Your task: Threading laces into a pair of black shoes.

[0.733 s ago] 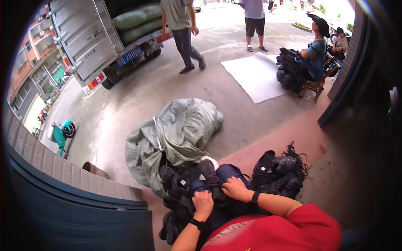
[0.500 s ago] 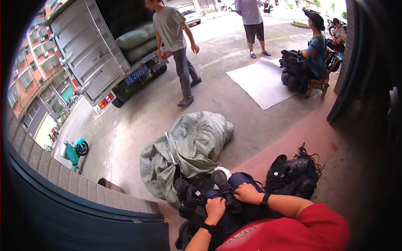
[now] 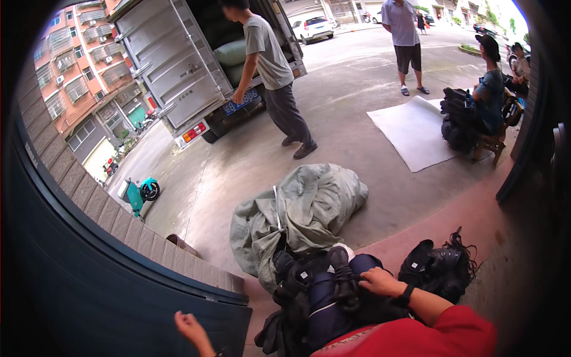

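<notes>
A black lace-up shoe lies across my lap, between my dark-blue trouser legs. My right hand is at its right side, fingers bent and closed on its edge. Away to the left, near the dark door panel, my left hand is raised with its fingers curled in; whatever they hold, if anything, is too small to make out. A thin pale strand crosses my left thigh. More black shoes are piled by my left leg, and another heap of black shoes with loose laces lies to my right.
A large grey-green sack slumps on the ground ahead. Beyond it a person walks by an open truck with stuffed sacks. At the right a seated person has black goods beside a white sheet. A dark door flanks my left.
My left hand has left the shoe and swung out to the left. My right hand stays at the shoe's side. The view has shifted, and the walking person has turned toward the truck's rear.
</notes>
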A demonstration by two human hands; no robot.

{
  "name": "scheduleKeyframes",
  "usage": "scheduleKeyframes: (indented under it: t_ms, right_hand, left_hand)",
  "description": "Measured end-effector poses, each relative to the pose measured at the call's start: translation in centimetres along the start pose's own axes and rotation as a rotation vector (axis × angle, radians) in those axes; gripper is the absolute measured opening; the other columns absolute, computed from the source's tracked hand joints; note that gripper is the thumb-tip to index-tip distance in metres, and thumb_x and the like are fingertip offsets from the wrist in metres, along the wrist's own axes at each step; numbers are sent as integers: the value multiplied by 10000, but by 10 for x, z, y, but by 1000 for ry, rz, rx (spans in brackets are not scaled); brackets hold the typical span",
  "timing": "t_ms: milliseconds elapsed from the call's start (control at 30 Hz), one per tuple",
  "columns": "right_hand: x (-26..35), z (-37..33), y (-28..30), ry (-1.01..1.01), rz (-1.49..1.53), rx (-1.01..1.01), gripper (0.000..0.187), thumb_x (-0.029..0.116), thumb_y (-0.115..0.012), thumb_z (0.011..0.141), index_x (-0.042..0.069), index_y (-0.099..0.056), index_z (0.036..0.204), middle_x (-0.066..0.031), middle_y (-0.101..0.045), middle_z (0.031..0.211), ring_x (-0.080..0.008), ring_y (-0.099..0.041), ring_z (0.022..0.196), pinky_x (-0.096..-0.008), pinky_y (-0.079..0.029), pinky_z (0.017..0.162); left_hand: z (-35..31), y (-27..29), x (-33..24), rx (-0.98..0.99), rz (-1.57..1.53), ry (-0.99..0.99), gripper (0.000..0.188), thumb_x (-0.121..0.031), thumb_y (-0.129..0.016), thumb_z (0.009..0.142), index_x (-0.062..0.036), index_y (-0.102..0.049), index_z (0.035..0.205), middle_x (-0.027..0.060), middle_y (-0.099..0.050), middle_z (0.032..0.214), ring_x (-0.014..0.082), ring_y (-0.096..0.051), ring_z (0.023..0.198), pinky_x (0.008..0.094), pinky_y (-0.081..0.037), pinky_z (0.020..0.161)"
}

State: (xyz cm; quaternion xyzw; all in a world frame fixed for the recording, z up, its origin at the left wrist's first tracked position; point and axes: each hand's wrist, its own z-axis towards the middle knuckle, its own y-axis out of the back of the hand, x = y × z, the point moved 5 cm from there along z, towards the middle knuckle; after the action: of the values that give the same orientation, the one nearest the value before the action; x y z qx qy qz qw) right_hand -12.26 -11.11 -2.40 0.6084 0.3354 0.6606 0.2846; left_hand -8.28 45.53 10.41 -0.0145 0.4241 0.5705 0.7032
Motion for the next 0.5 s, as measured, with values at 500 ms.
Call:
scheduleKeyframes:
  t_ms: [500]
  right_hand:
    - [258, -22, 261, 1296, 856, 79, 346, 250, -513, 884, 63, -470, 596, -58, -489, 592, -226, -447, 493, -347, -381, 636]
  left_hand:
    - [-5, 178, -80, -558, 137, 225, 357, -46, -552, 820, 41, -423, 1142, 197, -505, 1028, 259, -513, 884, 349, -423, 792]
